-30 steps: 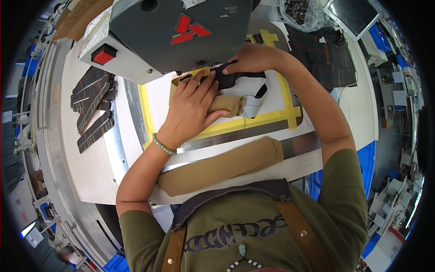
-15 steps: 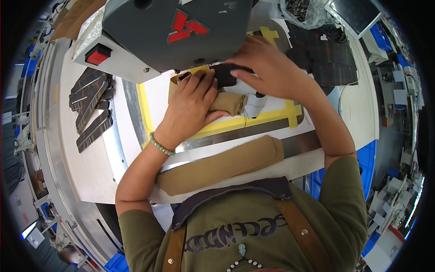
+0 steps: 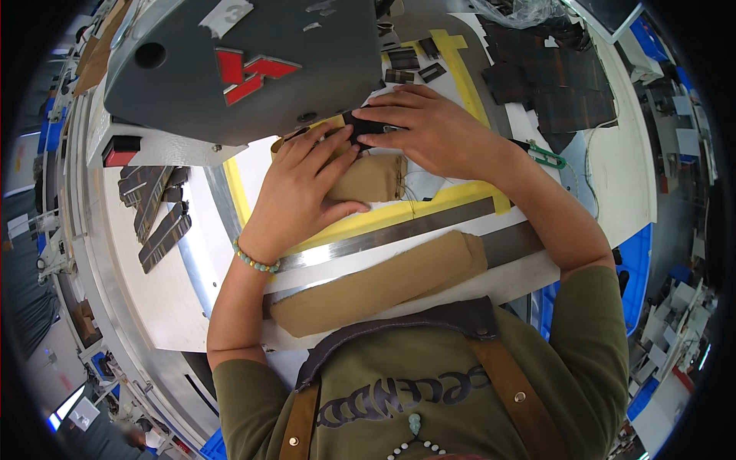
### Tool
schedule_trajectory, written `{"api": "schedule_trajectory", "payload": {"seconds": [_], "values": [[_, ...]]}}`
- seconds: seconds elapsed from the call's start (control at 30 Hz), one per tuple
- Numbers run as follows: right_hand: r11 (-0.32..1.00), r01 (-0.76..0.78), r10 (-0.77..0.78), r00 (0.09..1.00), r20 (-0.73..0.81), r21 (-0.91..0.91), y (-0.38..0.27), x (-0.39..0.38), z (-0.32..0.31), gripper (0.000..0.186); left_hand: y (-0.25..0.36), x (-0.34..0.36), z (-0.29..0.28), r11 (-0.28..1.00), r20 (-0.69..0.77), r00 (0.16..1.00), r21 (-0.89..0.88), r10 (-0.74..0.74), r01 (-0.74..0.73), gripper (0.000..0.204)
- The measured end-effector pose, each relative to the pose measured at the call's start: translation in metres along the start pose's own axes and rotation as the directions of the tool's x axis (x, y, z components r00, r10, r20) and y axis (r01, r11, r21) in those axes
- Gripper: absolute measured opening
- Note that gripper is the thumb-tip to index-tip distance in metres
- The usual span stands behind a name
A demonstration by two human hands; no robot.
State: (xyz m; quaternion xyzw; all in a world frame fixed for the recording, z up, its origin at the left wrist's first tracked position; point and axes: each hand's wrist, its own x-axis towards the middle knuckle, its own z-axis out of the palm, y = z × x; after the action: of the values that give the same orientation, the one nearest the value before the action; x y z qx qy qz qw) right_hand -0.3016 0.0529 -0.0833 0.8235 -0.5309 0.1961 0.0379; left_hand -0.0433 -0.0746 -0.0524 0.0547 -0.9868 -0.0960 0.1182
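Note:
Under the machine head, my left hand [image 3: 307,172] lies with its fingers spread over a folded tan fabric piece [image 3: 369,178]. Loose threads hang from the right end of that piece. From the right comes my right hand [image 3: 441,130], its fingers stretched out and their tips on a small black piece [image 3: 366,126] against the tan fabric's far side. The fingertips of both hands are close together. What lies beneath my left palm is hidden. A long tan fabric strip [image 3: 379,284] rests along the near edge of the table.
The grey machine head [image 3: 253,65] overhangs the work. Yellow tape [image 3: 468,96] frames the white work surface. Dark plaid strips [image 3: 165,238] lie left, plaid cloth [image 3: 563,84] right. Small plaid pieces [image 3: 401,60] sit behind my right hand, and a green-handled tool [image 3: 546,156] beside my forearm.
My right hand has come down from beside the machine head, its fingertips now on the black piece. My left fingers are more spread. The whole view has shifted, bringing the small plaid pieces and green-handled tool into sight.

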Motion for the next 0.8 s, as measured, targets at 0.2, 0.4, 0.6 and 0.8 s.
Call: {"api": "schedule_trajectory", "payload": {"seconds": [0.2,0.4,0.6,0.8], "values": [[0.999,-0.022,0.022,1.000,0.006,0.040,-0.001,-0.002,0.001,0.044,-0.009,-0.010,0.000,0.999,-0.040,0.999,-0.031,0.025,-0.027,0.074],[1.000,-0.020,0.020,1.000,-0.001,0.023,-0.003,-0.001,0.002,0.041,-0.005,-0.003,0.006,0.999,-0.044,0.999,0.020,0.030,-0.029,0.081],[0.999,-0.029,0.029,1.000,0.005,0.018,-0.006,0.000,-0.001,0.041,-0.002,0.003,0.007,0.997,0.016,1.000,0.081,-0.002,0.001,0.093],[0.999,-0.007,0.007,1.000,-0.007,0.034,-0.006,-0.001,-0.005,0.038,-0.002,0.002,0.006,0.995,0.033,0.999,0.096,-0.001,-0.002,0.097]]}}
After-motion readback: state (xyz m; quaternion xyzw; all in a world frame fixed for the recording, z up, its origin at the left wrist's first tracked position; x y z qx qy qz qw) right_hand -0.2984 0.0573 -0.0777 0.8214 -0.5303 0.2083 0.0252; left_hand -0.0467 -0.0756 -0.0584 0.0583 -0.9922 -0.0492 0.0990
